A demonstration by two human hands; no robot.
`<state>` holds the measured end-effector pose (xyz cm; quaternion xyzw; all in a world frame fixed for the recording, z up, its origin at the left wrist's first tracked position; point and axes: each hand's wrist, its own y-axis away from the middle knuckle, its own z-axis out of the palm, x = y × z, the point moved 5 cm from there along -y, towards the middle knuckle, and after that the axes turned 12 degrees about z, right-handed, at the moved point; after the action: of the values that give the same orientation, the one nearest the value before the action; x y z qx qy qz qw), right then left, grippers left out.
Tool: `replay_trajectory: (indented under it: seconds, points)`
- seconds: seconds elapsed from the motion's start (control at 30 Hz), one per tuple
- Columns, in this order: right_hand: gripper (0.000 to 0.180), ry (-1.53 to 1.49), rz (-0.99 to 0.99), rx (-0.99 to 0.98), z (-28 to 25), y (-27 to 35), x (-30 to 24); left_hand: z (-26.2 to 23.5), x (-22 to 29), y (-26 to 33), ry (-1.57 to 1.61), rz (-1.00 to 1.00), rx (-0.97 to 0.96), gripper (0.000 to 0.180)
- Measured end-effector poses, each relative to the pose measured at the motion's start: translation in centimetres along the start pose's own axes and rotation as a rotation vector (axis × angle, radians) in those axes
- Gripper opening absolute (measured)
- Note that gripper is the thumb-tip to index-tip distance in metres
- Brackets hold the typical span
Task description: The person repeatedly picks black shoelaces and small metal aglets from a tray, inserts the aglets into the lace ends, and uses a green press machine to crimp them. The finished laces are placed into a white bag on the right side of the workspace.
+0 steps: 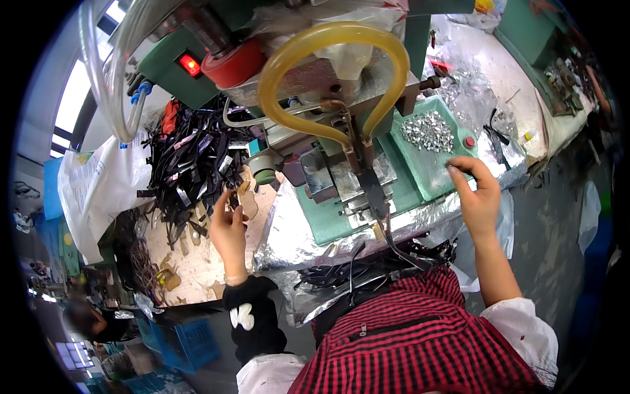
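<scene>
A: Step looks like loading. Left hand (228,226) reaches the black strap pile (190,164), fingers pinched at a strap end (grip unclear, view poor).

B: Right hand (478,194)?

A: On the green tray (420,172), fingers spread, empty, beside the silver studs (428,130). Next needs one stud picked.

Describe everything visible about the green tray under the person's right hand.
The green tray is a shallow, flat-bottomed rectangle with a low raised rim, plastic or painted metal by its look. It sits tilted in the picture on the foil-covered bench, right of the machine's yellow hose loop. A heap of small shiny silver pieces lies in its far half; the near half is bare. A red button shows at its right edge. The right hand rests its fingertips on the near right rim.
</scene>
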<state>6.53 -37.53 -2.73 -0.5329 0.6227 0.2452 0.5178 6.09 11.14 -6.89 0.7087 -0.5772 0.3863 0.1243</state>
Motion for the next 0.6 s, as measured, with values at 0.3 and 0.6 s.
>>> replay_trajectory:
  seconds: [0.3,0.6]
  points:
    - [0.035,-0.444,0.028,-0.200,9.4,-0.9,-8.3,3.8,4.9,3.9,0.573,-0.073,0.078,0.018]
    - [0.046,-0.665,0.165,-0.303,9.4,0.5,-10.0,-1.6,17.6,5.1,0.423,0.566,0.488,0.017]
